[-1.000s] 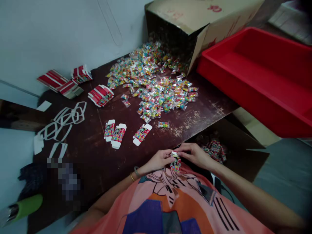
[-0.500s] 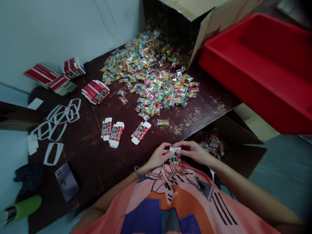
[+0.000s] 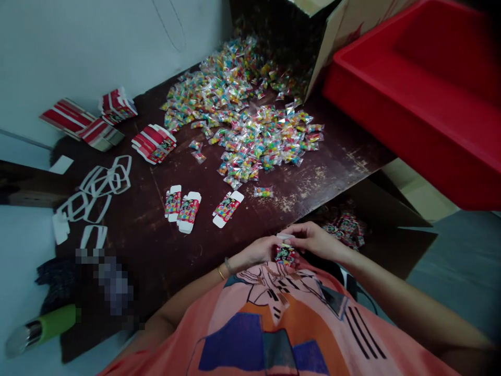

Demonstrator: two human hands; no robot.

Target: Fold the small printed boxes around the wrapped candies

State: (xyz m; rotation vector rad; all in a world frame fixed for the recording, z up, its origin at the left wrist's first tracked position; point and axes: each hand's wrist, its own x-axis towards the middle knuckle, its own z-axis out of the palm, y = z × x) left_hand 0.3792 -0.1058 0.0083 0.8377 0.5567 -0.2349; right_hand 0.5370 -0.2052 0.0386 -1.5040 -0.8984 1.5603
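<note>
Close to my chest, both hands hold one small printed carton (image 3: 284, 253). My left hand (image 3: 258, 249) grips its left side with curled fingers. My right hand (image 3: 313, 241) pinches the white top flap from the right. Three flat cartons of the same kind (image 3: 188, 208) lie on the dark wooden table (image 3: 156, 261) just beyond my hands. One single candy packet (image 3: 262, 191) lies apart in front of a big heap of colourful candy packets (image 3: 246, 120).
A tipped cardboard box (image 3: 313, 31) spills the heap. A red tray (image 3: 422, 89) sits at the right. Stacks of flat red cartons (image 3: 154, 143) and white card cut-outs (image 3: 97, 193) lie at the left. A box of filled cartons (image 3: 344, 227) sits below the table edge. A green-handled tool (image 3: 43, 326) lies bottom left.
My hands stay together on the small carton; my right fingers have pressed its white top flap down. The view has shifted slightly.
</note>
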